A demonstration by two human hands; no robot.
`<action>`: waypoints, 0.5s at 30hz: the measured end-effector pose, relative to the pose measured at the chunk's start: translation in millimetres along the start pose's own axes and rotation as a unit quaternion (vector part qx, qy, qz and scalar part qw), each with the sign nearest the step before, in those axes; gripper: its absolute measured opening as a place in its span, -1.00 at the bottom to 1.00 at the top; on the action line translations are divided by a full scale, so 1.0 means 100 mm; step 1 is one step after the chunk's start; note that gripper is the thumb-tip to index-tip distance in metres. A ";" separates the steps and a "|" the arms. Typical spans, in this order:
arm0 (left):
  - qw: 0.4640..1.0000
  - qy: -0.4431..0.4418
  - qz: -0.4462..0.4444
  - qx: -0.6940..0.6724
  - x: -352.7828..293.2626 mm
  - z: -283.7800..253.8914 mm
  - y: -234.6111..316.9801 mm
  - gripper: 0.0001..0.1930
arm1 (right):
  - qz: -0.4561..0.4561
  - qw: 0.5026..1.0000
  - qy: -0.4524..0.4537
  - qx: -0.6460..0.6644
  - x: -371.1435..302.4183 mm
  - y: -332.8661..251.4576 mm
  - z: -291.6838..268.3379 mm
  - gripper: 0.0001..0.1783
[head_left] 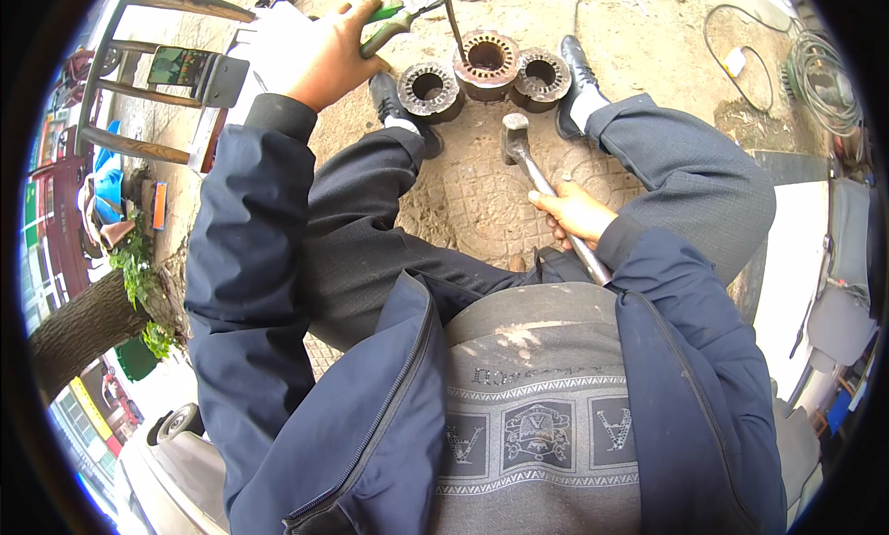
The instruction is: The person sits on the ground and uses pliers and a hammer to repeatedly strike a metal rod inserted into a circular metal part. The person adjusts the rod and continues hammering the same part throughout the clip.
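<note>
My left hand (324,55), raised at the upper left, is closed around green-handled pliers (387,35). Their jaws meet a dark metal rod (455,24), which looks like a punch or chisel. Its lower end reaches the slotted rim of the middle motor stator core (488,90). Smaller cores flank it: a left stator core (437,112) and a right stator core (540,104), all hollow rings standing on the ground. Between my knees, my right hand (576,211) grips a hammer (528,155) by its metal handle, the head pointing forward, below the cores and apart from them.
My shoes (579,63) stand either side of the cores on worn paving (463,197). A wooden-slatted chair (153,149) lies at the left, near a tree trunk (88,327). Coiled cable (822,77) lies at the far right. A pale vehicle (171,479) is lower left.
</note>
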State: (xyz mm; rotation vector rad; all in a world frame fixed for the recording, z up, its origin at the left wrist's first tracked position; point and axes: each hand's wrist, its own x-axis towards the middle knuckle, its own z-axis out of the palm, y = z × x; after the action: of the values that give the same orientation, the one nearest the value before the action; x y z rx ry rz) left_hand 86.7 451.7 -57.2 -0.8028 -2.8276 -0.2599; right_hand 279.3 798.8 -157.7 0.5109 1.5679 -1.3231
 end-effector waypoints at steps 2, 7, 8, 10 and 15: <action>0.998 0.005 0.060 0.011 0.07 -0.04 -0.03 -0.34 | -0.010 1.000 0.009 0.021 -0.09 -0.08 0.00 -0.54; 0.978 -0.165 0.091 0.094 0.45 -0.30 -0.03 -0.08 | -0.087 0.996 0.028 -0.014 -0.73 -0.60 -0.12 -0.56; 0.971 -0.217 0.089 0.051 0.55 -0.37 -0.04 0.03 | -0.129 0.991 0.031 -0.005 -0.93 -0.77 -0.15 -0.62; 0.967 -0.204 0.134 0.067 0.65 -0.42 -0.04 0.08 | -0.274 0.957 0.057 -0.080 -1.36 -1.20 -0.26 -0.52; 0.971 -0.158 0.149 0.102 0.63 -0.30 -0.15 0.18 | -0.570 0.809 0.121 -0.079 -1.73 -2.02 -0.38 -0.48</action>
State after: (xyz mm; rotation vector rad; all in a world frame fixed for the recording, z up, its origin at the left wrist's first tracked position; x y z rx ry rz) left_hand 29.8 464.5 -15.8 -1.2999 -2.8901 0.2202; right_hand 174.8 814.6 89.0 -0.5276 2.3039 -1.9909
